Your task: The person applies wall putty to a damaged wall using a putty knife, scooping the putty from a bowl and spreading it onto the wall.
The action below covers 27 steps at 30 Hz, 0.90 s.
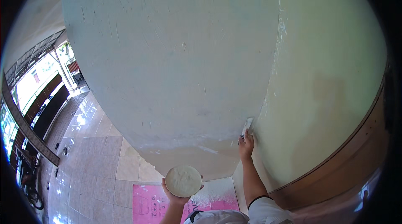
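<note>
Near the bottom centre my left hand grips a round shallow container of off-white paste, fingers round its sides. My right hand holds a putty knife, its pale-coated blade against the lower part of the pale grey wall, just left of the inside corner with the pale green wall. White streaks and flaking run along the corner line and across the lower grey wall, which has a darker beige band at its bottom.
A pink sheet spattered white lies below me on the tiled floor. A brown wooden board lines the green wall's lower right. At left are a slanted post, a motorbike, small dark objects on the floor and an opening to daylight.
</note>
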Tool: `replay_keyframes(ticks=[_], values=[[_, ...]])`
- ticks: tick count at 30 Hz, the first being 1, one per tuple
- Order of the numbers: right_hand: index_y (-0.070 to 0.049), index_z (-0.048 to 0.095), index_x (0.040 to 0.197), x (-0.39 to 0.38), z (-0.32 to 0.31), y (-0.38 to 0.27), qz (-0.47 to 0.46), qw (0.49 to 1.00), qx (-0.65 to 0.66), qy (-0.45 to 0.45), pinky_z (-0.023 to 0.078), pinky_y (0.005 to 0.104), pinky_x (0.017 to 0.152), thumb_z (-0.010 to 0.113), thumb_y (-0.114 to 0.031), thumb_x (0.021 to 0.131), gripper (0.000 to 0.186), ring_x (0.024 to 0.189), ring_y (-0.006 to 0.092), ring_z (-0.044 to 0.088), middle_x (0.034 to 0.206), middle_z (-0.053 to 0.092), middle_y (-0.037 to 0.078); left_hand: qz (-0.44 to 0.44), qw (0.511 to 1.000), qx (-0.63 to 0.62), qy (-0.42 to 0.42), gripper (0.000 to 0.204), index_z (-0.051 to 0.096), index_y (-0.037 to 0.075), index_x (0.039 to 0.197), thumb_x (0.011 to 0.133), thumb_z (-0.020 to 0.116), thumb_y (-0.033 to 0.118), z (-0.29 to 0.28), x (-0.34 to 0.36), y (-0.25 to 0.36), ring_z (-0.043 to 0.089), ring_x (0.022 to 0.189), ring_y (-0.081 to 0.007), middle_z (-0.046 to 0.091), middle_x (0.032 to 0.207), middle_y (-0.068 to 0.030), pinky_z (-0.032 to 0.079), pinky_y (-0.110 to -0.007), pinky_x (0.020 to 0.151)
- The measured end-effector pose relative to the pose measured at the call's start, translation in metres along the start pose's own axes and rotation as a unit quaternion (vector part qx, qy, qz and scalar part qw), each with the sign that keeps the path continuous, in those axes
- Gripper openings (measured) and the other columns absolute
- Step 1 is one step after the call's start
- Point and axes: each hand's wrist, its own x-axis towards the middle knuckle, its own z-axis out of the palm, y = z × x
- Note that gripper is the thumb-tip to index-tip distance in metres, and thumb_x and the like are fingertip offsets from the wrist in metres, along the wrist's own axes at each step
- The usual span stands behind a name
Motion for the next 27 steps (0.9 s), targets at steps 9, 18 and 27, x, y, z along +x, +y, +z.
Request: replay_keyframes(ticks=[9,18,27], values=[[-0.004,0.056,0.149,-0.094,-0.006,0.057,0.122,0.986,-0.05,-0.098,0.055,0.0457,0.085,0.076,-0.001,0.085,0.068,0.093,0.0372,0.065,0.097,0.066,0.017,0.005,0.998,0.045,0.045,0.104,0.04,0.024,0.159,0.078,0.053,0.088,-0.005,-0.001,0.001,0.04,0.138,-0.0641,0.041,0.159,-0.0234,0.041,-0.084,0.098],[0.0,0.059,0.146,-0.076,0.005,0.055,0.082,0.984,-0.148,-0.053,0.053,0.0492,0.084,0.076,-0.004,0.085,0.064,0.094,0.041,0.065,0.097,0.066,0.024,-0.017,1.0,0.019,0.017,0.105,0.04,0.023,0.16,0.078,0.053,0.088,-0.007,0.003,0.005,0.039,0.139,-0.064,0.041,0.158,-0.0232,0.04,-0.084,0.099],[-0.004,0.065,0.14,-0.197,-0.073,-0.001,0.245,0.937,0.048,-0.246,0.056,0.0378,0.07,0.073,-0.007,0.087,0.053,0.077,0.0269,0.069,0.093,0.069,0.017,-0.01,0.999,0.014,0.044,0.104,0.039,0.023,0.16,0.079,0.055,0.086,-0.01,-0.001,0.009,0.037,0.14,-0.0648,0.039,0.161,-0.0232,0.038,-0.085,0.101]])
